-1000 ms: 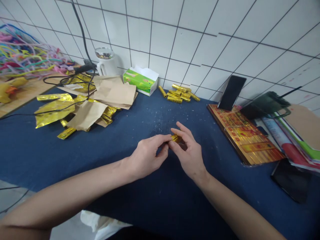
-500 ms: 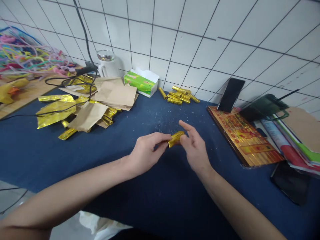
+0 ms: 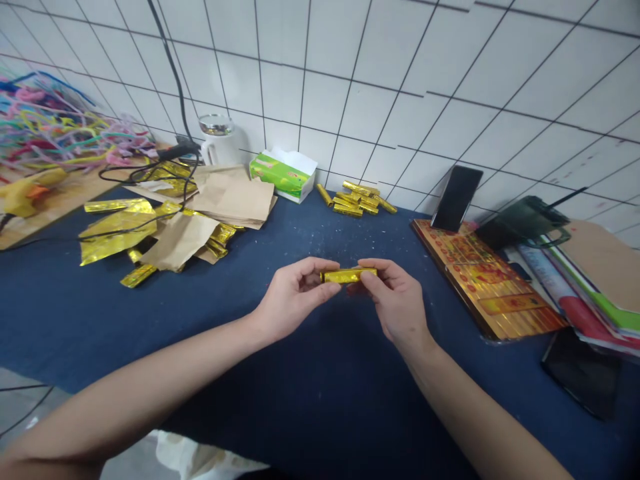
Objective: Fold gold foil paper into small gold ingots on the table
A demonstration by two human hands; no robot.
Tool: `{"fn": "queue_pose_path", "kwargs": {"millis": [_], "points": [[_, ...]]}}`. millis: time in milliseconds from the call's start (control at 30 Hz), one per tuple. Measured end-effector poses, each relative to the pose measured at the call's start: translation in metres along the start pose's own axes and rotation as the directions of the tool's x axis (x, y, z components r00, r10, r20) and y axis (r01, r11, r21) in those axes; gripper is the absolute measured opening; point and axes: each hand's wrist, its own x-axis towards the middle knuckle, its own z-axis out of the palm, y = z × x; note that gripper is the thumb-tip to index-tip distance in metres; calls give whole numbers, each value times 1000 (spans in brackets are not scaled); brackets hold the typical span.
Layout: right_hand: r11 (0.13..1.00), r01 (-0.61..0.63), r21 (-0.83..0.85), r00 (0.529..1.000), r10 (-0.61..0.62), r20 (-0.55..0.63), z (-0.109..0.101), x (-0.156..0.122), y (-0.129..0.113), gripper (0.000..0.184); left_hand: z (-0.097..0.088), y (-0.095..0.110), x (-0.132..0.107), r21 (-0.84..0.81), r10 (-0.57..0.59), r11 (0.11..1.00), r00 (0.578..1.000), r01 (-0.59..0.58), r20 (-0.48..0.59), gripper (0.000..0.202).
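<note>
A small gold foil roll (image 3: 349,275) lies level between my two hands, above the dark blue tabletop. My left hand (image 3: 295,293) pinches its left end between thumb and fingers. At the other end, the thumb and fingers of my right hand (image 3: 397,297) close on the roll. Farther back, near the wall, rests a pile of similar gold rolls (image 3: 356,199). To the left are sheets of gold foil (image 3: 117,233) and a brown paper piece (image 3: 179,237), lying loosely over one another.
A green tissue pack (image 3: 283,175) and a white mug (image 3: 220,143) stand by the tiled wall. Black cable (image 3: 167,60) hangs across the left side. At right, a phone (image 3: 456,199) leans above a red-gold box (image 3: 493,280). A yellow glue gun (image 3: 30,192) lies far left.
The gold roll has turned from slanted to level. My right hand's raised index finger has come down, and that hand now grips the right end. The view has tilted slightly upward.
</note>
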Motion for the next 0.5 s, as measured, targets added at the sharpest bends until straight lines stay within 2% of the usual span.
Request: {"fn": "queue_pose_path", "kwargs": {"millis": [133,300,500], "points": [[999,40,3,998,-40,46,0,-3,2,16,-1,-2,5,-28,-38,999,998,36,-54,18],[998,67,-7,998,-66,21,2,-3,4,14,-1,-3,7,-133,-15,991,995,2,-101,29],[997,80,-17,996,-80,39,2,-4,6,13,-1,0,4,-7,33,999,990,-34,-134,14]]}}
